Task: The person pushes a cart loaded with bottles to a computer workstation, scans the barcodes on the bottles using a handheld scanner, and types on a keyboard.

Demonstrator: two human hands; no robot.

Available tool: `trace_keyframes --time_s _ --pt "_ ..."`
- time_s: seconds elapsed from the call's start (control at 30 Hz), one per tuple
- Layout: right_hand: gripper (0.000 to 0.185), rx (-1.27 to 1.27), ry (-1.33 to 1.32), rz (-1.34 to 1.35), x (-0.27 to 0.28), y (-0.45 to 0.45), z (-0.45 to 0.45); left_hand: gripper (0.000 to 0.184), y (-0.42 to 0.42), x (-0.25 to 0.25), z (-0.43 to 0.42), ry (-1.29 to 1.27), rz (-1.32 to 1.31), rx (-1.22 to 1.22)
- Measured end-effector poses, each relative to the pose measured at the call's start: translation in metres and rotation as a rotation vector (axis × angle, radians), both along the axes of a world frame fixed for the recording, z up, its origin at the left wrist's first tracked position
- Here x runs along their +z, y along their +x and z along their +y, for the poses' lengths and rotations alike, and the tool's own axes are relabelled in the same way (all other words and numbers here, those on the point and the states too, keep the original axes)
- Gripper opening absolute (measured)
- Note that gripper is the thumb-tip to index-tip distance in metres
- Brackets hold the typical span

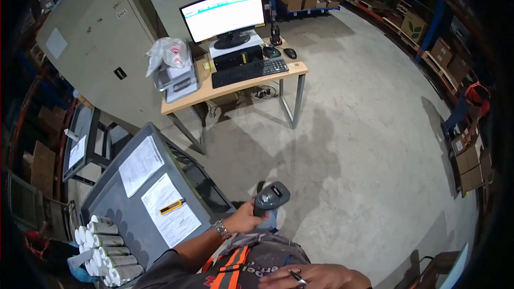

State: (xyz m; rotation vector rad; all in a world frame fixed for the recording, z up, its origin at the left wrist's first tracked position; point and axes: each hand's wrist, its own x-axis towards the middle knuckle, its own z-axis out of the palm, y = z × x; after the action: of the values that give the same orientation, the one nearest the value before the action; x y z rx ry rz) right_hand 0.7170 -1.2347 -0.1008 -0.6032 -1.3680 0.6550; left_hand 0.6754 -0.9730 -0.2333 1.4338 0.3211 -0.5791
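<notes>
My left hand (243,218), with a metal watch on the wrist, is closed round the handle of a dark grey barcode scanner (272,197). It is held in front of my body, beside the cart's right edge. Close to my chest, my right hand (316,278) has a pen (297,277) between its fingers. To the left stands a grey cart (115,203). On its top lie two printed sheets, one paper (141,165) farther off and another paper (174,219) nearer. A yellow utility knife (172,206) rests on the nearer one.
Several white bottles (110,254) stand grouped at the cart's near left corner. Ahead, a desk (225,92) bears a lit monitor (225,13), a keyboard (249,71) and a mouse (290,53). A person (474,101) is beside cartons (470,163) at the right.
</notes>
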Motion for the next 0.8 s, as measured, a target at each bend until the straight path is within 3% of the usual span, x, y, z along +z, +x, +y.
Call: trace_keyframes --time_s 0.13,0.17,0.2,0.23,0.27,0.3,0.33,0.4,0.6,0.67,0.8 --pt "0.030 0.190 0.018 -0.024 0.013 0.081 0.021 0.039 0.073 -0.035 0.025 -0.068 -0.124 0.082" --pt "0.031 0.138 0.009 0.208 0.009 0.091 0.034 0.038 0.094 -0.039 0.032 -0.024 -0.134 0.112" --pt "0.031 0.116 0.005 0.220 0.015 0.116 0.041 0.037 0.112 -0.040 0.041 0.023 -0.138 0.139" --pt "0.036 -0.017 -0.165 -0.062 0.032 0.154 0.049 0.035 0.133 -0.037 0.053 0.040 -0.170 0.134" --pt "0.034 -0.046 -0.222 -0.164 0.043 0.183 0.059 0.032 0.153 -0.033 0.065 0.050 -0.187 0.128" --pt "0.033 -0.037 -0.230 -0.178 0.050 0.202 0.065 0.029 0.172 -0.022 0.070 0.031 -0.146 0.227" --pt "0.032 -0.026 -0.239 -0.190 0.055 0.220 0.070 0.025 0.192 -0.004 0.081 0.203 -0.155 0.212" --pt "0.029 0.000 -0.243 -0.184 0.059 0.257 0.077 0.023 0.228 0.028 0.094 0.309 -0.198 0.269" --pt "0.021 0.204 -0.258 -0.173 0.039 0.383 0.087 0.033 0.296 0.036 0.136 0.253 -0.235 0.443" --pt "0.019 0.275 -0.267 -0.193 0.034 0.427 0.093 0.048 0.312 0.039 0.131 0.249 -0.215 0.598" --pt "0.014 0.459 -0.235 -0.216 0.024 0.522 0.107 0.053 0.342 0.021 0.111 0.249 -0.159 0.900"
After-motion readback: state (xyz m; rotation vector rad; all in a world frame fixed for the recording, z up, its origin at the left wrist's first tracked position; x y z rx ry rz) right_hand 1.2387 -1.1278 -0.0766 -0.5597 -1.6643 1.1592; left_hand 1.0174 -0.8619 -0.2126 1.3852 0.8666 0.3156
